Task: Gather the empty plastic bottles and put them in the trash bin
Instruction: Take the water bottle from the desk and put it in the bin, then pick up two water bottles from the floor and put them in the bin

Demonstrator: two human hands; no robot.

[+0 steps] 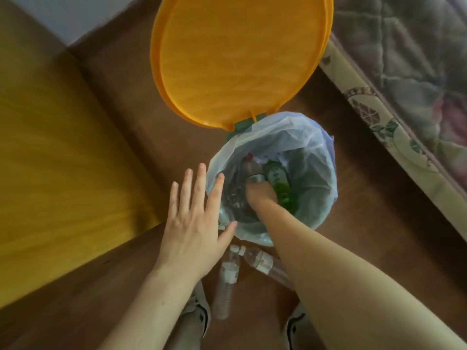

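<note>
Wood floor [353,137], lined trash bin [326,173] with bottles [275,178] inside

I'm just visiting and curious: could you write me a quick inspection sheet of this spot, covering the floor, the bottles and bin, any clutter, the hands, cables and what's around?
Surface: brown wooden floor.
Job's things: trash bin lined with a pale bag, orange lid up; green bottle and other bottles inside; two clear bottles lying on the floor in front of the bin.
Clutter: nothing seen.
Hands: left hand open with fingers spread, over the bin's near rim; right hand down inside the bin among the bottles, grip hidden.
Cables: nothing seen.
Surroundings: yellow wooden furniture on the left, patterned mattress on the right, shoes below.
</note>
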